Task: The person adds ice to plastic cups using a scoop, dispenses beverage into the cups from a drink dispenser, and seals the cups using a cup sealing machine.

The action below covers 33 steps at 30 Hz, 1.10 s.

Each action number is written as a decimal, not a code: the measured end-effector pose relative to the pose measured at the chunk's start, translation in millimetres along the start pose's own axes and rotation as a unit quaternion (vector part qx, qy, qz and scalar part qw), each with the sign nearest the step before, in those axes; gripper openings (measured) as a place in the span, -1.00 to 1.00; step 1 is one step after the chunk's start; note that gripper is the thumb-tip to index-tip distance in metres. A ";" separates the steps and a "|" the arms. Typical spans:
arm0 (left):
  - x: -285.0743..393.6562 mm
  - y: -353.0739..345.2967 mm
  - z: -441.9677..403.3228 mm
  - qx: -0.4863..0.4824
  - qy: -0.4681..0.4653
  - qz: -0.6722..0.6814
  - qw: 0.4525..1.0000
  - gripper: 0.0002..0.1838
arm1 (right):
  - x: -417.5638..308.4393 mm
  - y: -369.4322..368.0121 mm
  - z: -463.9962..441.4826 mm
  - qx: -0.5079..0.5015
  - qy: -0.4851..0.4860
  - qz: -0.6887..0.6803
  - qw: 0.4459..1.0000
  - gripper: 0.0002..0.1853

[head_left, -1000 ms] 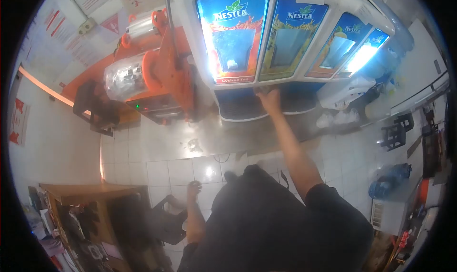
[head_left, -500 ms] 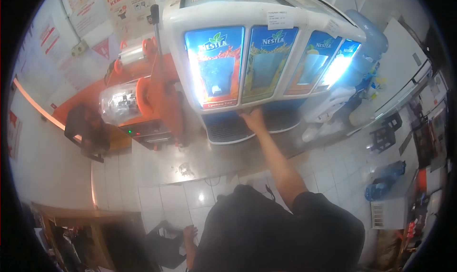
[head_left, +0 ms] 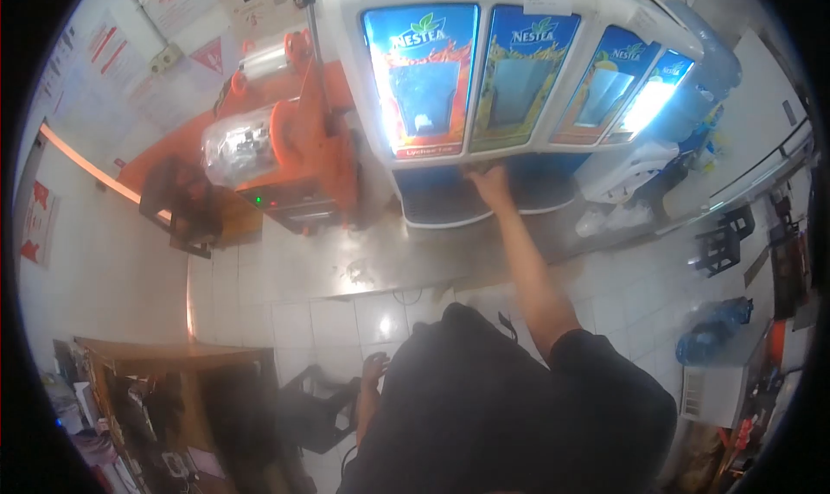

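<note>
A white drink dispenser with lit Nestea panels stands on the counter. My right hand reaches in under its front, below the second panel and above the dark drip tray. The fingertips are partly hidden by the machine's lower edge, and whether they grip anything cannot be made out. Down at my side hangs my left hand, its fingers loosely apart with nothing visible in them. It is nearest to a black stool-like object on the floor.
An orange cup-sealing machine with a plastic film roll stands left of the dispenser. To the right is a blue water jug. A metal counter runs in front; a wooden cabinet is at lower left.
The whole view has shifted, so the dispenser appears higher and farther right. My right hand stays beneath the dispenser's front, and my left hand still hangs at my side.
</note>
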<state>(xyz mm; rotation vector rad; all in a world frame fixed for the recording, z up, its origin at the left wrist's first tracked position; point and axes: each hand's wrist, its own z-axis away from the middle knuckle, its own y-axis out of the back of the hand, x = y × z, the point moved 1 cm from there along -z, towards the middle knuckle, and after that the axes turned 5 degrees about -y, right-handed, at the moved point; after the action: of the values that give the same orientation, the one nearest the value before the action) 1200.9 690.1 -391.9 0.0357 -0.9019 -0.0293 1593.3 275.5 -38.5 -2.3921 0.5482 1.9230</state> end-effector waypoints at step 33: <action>-17.4 9.8 36.0 0.050 0.085 0.022 0.995 -0.51 | 9.0 -3.5 -4.7 0.010 0.027 -0.026 0.999 -0.41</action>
<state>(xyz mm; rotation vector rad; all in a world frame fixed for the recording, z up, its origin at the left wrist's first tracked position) 1161.9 699.9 -382.8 0.1098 -0.7340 0.0593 1600.3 275.3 -46.6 -2.4274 0.4999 1.8285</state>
